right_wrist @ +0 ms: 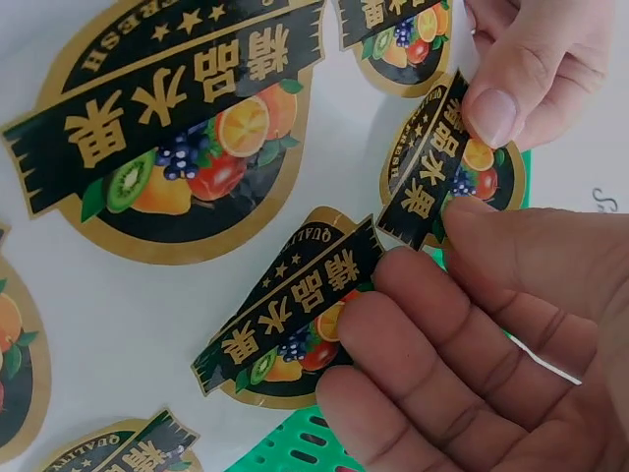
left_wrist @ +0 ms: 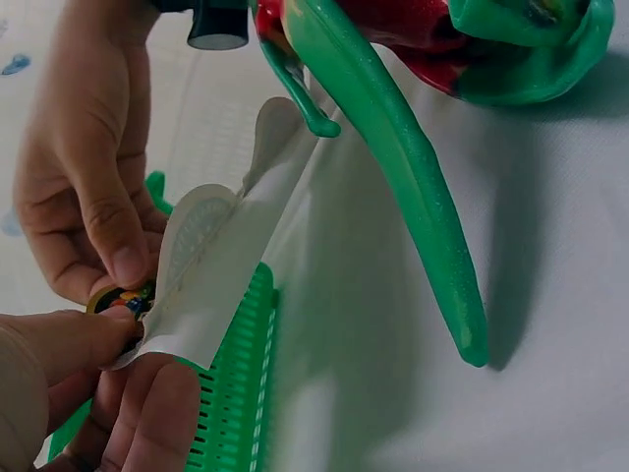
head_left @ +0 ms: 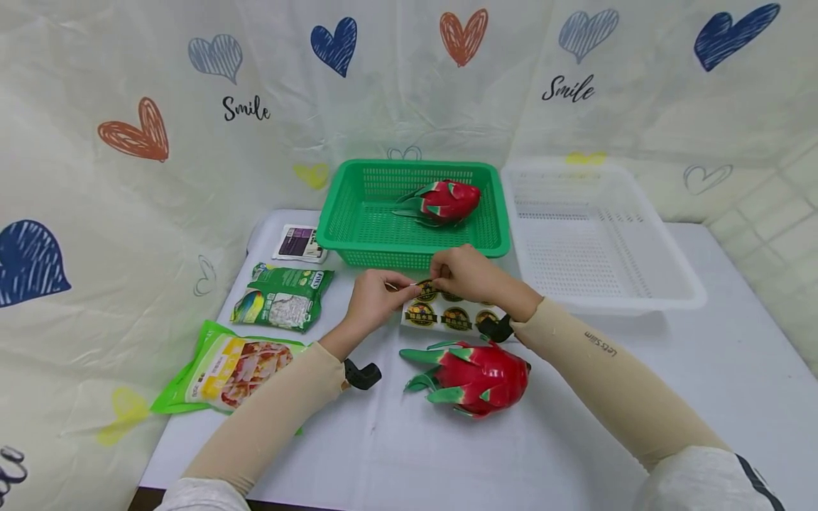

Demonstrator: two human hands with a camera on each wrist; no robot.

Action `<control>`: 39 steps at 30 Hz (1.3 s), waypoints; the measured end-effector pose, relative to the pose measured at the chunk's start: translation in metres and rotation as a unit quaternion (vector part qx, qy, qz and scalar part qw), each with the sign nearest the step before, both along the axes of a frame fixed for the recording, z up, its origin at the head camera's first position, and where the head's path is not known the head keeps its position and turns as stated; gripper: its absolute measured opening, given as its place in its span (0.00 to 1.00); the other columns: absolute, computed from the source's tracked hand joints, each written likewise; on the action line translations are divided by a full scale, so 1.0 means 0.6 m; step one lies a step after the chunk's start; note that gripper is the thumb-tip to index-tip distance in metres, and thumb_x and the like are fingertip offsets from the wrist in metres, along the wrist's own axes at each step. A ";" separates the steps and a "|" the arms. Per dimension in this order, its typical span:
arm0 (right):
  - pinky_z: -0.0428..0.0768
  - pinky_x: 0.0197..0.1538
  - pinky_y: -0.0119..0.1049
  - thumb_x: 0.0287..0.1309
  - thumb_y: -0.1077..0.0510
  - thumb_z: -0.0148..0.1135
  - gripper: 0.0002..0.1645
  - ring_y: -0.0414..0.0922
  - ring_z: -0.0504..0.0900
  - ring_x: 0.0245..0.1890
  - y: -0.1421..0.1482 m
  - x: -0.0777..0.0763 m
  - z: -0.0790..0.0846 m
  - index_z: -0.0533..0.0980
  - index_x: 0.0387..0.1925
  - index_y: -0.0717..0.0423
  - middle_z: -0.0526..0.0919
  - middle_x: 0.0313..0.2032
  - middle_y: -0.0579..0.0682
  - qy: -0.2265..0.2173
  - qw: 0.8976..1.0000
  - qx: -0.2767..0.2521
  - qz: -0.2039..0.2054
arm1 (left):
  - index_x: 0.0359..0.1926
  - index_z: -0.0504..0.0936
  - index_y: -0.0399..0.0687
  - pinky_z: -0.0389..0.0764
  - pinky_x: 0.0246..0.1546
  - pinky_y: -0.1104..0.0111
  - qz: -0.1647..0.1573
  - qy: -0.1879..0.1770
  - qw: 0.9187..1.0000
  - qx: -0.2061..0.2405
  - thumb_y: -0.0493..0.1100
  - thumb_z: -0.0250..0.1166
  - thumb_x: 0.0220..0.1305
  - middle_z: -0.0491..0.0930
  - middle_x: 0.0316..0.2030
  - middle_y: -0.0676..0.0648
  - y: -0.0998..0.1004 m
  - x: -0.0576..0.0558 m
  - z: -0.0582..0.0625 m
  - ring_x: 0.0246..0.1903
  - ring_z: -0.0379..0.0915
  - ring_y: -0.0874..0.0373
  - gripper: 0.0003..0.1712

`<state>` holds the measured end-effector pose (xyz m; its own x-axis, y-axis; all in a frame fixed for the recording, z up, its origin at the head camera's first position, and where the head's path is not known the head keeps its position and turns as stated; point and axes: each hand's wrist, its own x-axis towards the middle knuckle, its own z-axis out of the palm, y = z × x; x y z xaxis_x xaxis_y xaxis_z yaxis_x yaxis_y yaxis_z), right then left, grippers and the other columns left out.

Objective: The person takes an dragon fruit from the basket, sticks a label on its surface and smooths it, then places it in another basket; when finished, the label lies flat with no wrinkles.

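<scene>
Stickers (right_wrist: 167, 128) printed with fruit cover the sheet (head_left: 439, 312) you hold above the table (head_left: 383, 461). Your left grip (head_left: 377, 301) pinches it at the far left, thumb on top; your right grip (head_left: 469, 273) is narrow, thumb and forefinger on the sticker (right_wrist: 432, 162) there, right beside your left thumb. The head view leaves that sticker partly behind your fingers; the right wrist view shows its gold border and dark banner, with both thumbs on it. Only the left wrist view gives you the sheet's pale underside, bent, with rounded edges standing out along it. On the near side, a dragon fruit (head_left: 486, 376) lies with its leaves to the left. On the far side, the green basket (head_left: 383, 259) holds another dragon fruit (head_left: 450, 201), with the white basket (head_left: 607, 305) to its right. On your left lie a small pouch (head_left: 302, 243), a green packet (head_left: 284, 298) and a lime-green bag (head_left: 243, 369), partly covered by your sleeve (head_left: 281, 411). The black wrist camera (head_left: 495, 328) on your right hides the sheet's near right corner.
</scene>
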<state>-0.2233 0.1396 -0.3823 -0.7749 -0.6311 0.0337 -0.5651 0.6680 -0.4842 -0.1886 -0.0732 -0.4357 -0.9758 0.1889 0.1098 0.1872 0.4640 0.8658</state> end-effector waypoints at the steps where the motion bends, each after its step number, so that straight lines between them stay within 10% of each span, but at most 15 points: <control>1: 0.80 0.41 0.41 0.64 0.63 0.70 0.05 0.39 0.81 0.26 0.000 0.000 0.000 0.82 0.32 0.56 0.87 0.27 0.49 -0.002 1.000 0.001 0.001 | 0.37 0.94 0.51 0.80 0.24 0.69 -0.002 -0.003 1.000 0.004 0.48 0.76 0.64 0.92 0.32 0.47 0.000 0.000 0.000 0.23 0.85 0.60 0.07; 24: 0.73 0.33 0.33 0.68 0.62 0.67 0.07 0.39 0.73 0.23 0.009 0.008 0.008 0.82 0.31 0.59 0.83 0.24 0.50 -0.032 0.999 0.007 0.007 | 0.41 0.94 0.48 0.88 0.32 0.60 -0.020 -0.042 0.998 0.030 0.47 0.75 0.65 0.92 0.36 0.45 -0.002 -0.005 -0.005 0.29 0.88 0.53 0.09; 39: 0.76 0.33 0.36 0.64 0.63 0.68 0.06 0.40 0.76 0.22 0.045 0.034 0.038 0.79 0.30 0.56 0.81 0.21 0.48 -0.043 0.998 -0.015 -0.036 | 0.43 0.91 0.47 0.81 0.32 0.68 0.023 -0.025 0.996 -0.086 0.50 0.71 0.68 0.91 0.37 0.46 -0.019 -0.037 -0.033 0.32 0.85 0.58 0.12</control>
